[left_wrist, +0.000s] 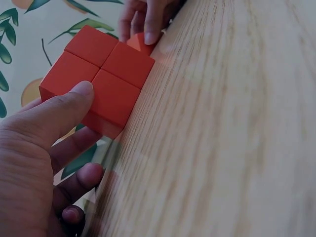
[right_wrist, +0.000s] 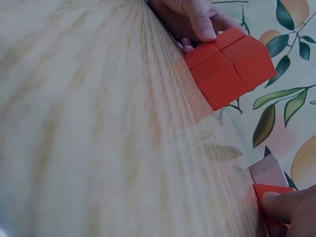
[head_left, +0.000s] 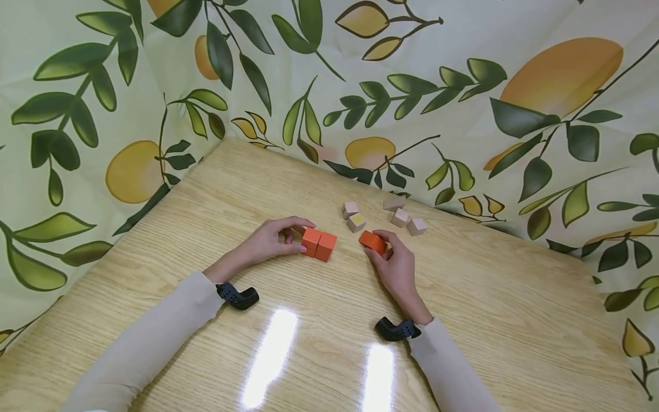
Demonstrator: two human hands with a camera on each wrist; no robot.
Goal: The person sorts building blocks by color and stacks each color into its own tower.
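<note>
My left hand [head_left: 273, 239] pinches a block of several red cubes [head_left: 325, 247], the thumb on its near face and fingers behind. In the left wrist view these red cubes [left_wrist: 116, 96] are stacked two wide and two high, low at the tabletop. To the right, my right hand [head_left: 399, 266] holds a smaller orange-red block [head_left: 373, 242] between thumb and fingers, apart from the stack. In the right wrist view, the thumb covers much of that red block [right_wrist: 269, 189]. A pale block [right_wrist: 269, 172] shows just behind it.
Beyond the hands lie two pale wooden cubes, one with a yellow mark [head_left: 356, 222]. Further right are more pale blocks [head_left: 399, 217]. A leaf-and-fruit patterned cloth [head_left: 309, 97] hangs along the back edge of the wooden table [head_left: 319, 332]. Each wrist wears a black device [head_left: 238, 296].
</note>
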